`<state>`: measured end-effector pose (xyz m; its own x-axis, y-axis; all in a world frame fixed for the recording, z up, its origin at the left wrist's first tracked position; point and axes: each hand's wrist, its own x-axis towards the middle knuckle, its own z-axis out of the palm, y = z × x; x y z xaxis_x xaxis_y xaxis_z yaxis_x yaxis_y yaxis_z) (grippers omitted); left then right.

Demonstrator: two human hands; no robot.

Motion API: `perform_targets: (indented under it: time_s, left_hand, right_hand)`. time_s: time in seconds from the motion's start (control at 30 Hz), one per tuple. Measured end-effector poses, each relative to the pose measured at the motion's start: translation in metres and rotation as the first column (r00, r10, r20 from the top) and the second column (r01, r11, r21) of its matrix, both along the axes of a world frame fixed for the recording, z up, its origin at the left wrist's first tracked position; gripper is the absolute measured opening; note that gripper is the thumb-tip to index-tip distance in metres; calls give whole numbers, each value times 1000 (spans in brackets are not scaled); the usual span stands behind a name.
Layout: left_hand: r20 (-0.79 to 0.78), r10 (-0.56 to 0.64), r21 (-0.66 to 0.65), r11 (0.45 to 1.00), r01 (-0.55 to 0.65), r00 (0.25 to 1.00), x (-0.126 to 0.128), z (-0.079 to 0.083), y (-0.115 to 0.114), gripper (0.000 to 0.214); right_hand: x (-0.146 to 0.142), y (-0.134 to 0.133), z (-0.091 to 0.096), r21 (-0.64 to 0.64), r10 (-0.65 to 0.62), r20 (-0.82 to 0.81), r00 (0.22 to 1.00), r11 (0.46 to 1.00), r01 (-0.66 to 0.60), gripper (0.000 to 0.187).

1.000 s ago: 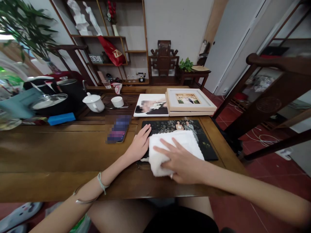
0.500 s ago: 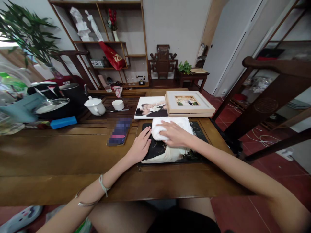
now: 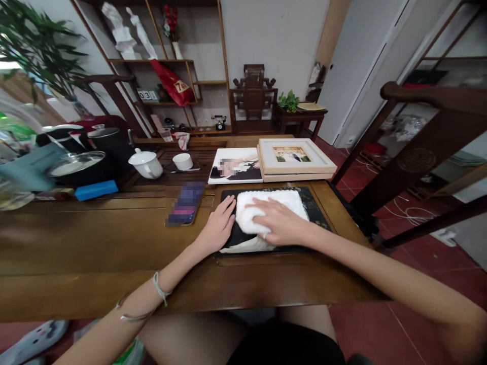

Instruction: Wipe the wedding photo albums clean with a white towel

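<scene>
Cloth (image 3: 291, 197), white and folded thick, lay on the dark photo panel (image 3: 243, 242) in the head view, covering most of its middle; the panel was flat on the bench (image 3: 95, 243), near its right end. The right hand (image 3: 279, 220) rested over the cloth with fingers spread on top; whether its grip was clamped on the fold could not be told. The left hand (image 3: 217, 225) lay extended across the panel's left edge, its grip apart and clasping nothing. In judgement, the main hazard was slippage: with the panel apparently steadied only at that edge, a hard sideways push could have turned it on the smooth wood, particularly had the left hand lifted. A ring (image 3: 265, 236) on the right hand sat at the cloth's near margin, so a low stroke could have scraped the print. Grit trapped beneath the fabric could have scratched it likewise. Overreach was a further risk: the canvas print (image 3: 251, 175) and stacked frames (image 3: 321, 159) stood just behind the panel, where knuckles could have struck them. Leftward drift could have nudged the phone (image 3: 186, 205).
</scene>
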<state>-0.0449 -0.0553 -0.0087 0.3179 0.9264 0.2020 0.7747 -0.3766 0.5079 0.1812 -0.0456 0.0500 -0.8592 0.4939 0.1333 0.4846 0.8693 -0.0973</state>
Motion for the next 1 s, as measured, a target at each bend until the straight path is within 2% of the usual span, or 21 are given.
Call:
perform_targets:
  time_s: [0.1,0.2,0.27,0.43,0.53,0.63,0.8,0.87,0.93,1.0]
  left_hand:
    - [-3,3,14,1000,-3,1000,0,1,0,50]
    - [-5,-6,26,1000,6,1000,0,1,0,49]
    - [-6,-5,27,1000,5,1000,-1,0,0,49]
    - [1,-5,37,999,4,1000,0,-2,0,49]
    - [6,-7,46,999,6,1000,0,-2,0,48]
    - [2,-9,44,999,9,1000,-1,-1,1,48]
    - [-4,-9,40,999,9,1000,-2,0,0,48]
    - [-3,-12,46,999,12,1000,-3,-1,0,48]
    - [-1,-15,53,998,15,1000,-3,-2,0,48]
    - [0,-17,58,998,17,1000,-2,-3,0,48]
  right_hand:
    - [4,35,-1,35,-121,-91,989,992,124,22]
    - [7,36,-3,20,-150,-114,982,988,153,19]
    - [10,17,-4,6,-106,-101,989,994,107,19]
    - [18,-57,-6,-79,45,-48,998,996,-48,29]
    - [20,-72,-8,-91,97,-27,995,991,-99,29]
    - [18,-52,-10,-48,44,-27,999,998,-45,31]
    - [17,17,-6,49,-115,-60,992,992,118,25]
    - [20,36,-4,64,-164,-60,985,984,168,23]
    - [24,40,-3,63,-168,-54,984,983,171,22]
    - [27,28,-3,47,-125,-45,991,991,127,22]
